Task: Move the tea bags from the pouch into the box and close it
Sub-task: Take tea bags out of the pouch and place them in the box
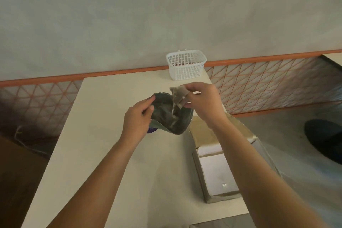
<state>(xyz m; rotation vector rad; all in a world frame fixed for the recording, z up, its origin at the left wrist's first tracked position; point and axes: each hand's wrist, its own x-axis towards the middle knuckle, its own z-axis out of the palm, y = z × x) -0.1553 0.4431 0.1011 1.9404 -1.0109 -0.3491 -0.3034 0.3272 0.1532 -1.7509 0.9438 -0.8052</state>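
The pouch's [170, 116] near left corner is hidden behind the left hand [137, 120], and only a scrap of purple label shows below that wrist. What lies deep inside the pouch is dark and hard to read; pale streaks there could be more bags, but I cannot tell. The box's [216, 168] far flap is partly covered by the right forearm, and its white inside looks bare apart from one small shiny speck near the front. The basket [186, 65] at the table's [114, 153] far edge holds something reddish, too blurred to name.

The left hand pinches the pouch's rim between thumb and fingers, holding the mouth wide open. The right hand [201, 102] is closed on a tea bag [178, 96], gripped by its right side, so the bag hangs just left of the fingers, above the pouch's mouth and its far right rim. The box stands open on the table, near the pouch, to its right
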